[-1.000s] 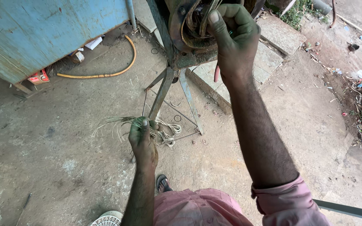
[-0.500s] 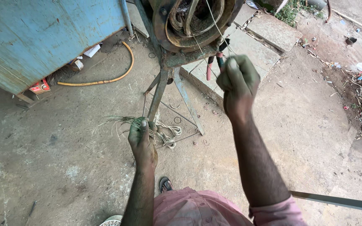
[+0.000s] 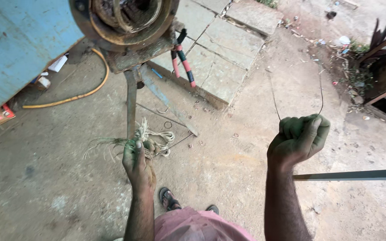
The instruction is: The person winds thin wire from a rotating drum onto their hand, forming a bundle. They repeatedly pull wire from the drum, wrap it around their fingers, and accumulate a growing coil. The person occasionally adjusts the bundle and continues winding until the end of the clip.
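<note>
— Fingers of the right hand (image 3: 298, 140) are curled into a tight fist around a thin wire (image 3: 320, 91); both strands rise out of the fist and bend apart above it.

— And the left hand (image 3: 138, 161)?

— Its fingers are closed on a bundle of pale fibre strands (image 3: 136, 139), gripped near the middle, with loose ends fanning out to the left and a looped bunch lying to the right of the knuckles.

— Where are the two hands relative to each other?

— Well apart, both held above the concrete floor (image 3: 228, 160). The left hand is just in front of the rusty metal stand (image 3: 131, 105), which carries a round drum (image 3: 123, 20) wound with wire. Red-handled cutters (image 3: 182, 60) hang at the stand's right side. A yellow hose (image 3: 74, 93) lies on the floor beside a blue panel (image 3: 16, 42).
</note>
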A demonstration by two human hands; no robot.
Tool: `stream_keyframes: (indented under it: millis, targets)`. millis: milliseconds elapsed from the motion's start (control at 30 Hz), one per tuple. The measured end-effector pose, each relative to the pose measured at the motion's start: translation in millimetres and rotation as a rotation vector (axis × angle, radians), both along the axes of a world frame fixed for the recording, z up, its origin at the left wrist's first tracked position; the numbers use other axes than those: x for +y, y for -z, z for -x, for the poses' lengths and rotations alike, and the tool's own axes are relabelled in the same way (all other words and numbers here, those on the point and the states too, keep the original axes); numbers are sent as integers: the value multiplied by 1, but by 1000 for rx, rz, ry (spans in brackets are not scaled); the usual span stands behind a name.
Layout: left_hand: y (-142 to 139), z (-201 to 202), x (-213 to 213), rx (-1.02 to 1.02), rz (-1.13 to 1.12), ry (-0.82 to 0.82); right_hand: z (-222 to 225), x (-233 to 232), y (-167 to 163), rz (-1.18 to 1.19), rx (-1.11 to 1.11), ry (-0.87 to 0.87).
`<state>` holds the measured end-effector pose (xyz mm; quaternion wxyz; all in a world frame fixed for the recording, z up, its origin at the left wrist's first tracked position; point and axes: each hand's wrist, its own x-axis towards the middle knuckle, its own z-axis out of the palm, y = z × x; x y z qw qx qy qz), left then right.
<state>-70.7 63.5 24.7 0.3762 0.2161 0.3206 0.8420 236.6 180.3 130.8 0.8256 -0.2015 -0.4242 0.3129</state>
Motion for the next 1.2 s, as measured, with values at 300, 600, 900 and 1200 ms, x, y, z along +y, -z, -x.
stream_keyframes:
  millis: [300,600,900,1200]
  targets:
    - [-3,-24,8,43,131,111,67,-19,59,653,-844,-315]
    - [7,-4,10,-102,180,97,184,-45,53,217,-1221,-527]
    - [13,41,10,-161,59,-189,231,2,-2,-144,-1095,-510]
    - [0,61,14,-194,144,-253,255,105,-114,-51,-754,-383]
